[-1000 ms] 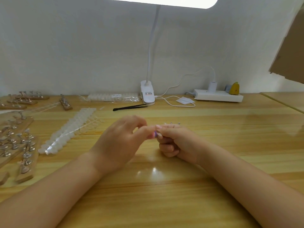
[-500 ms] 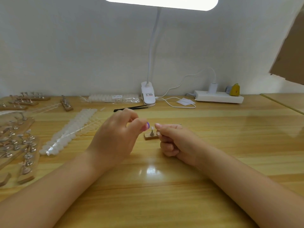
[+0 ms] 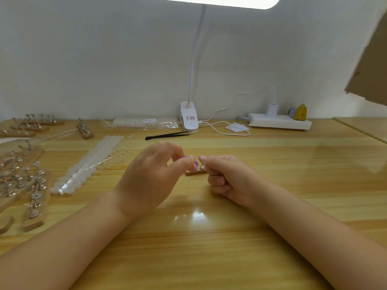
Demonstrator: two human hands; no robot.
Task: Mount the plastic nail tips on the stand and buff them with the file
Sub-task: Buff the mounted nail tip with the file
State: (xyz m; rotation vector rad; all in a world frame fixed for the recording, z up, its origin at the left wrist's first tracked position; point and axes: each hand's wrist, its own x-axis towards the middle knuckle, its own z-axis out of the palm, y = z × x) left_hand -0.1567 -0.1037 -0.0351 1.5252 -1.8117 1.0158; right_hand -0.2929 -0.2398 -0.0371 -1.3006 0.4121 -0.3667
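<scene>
White wall (image 3: 104, 59), wooden table (image 3: 293, 164), lamp (image 3: 189, 118)

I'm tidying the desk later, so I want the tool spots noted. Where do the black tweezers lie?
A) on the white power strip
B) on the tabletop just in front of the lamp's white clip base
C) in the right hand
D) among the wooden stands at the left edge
B: the black tweezers lie flat on the table, their tips pointing toward the lamp's clip base, beyond both hands.

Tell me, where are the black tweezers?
The tweezers lie on the table beyond both hands, just left of the lamp clamp.
</scene>
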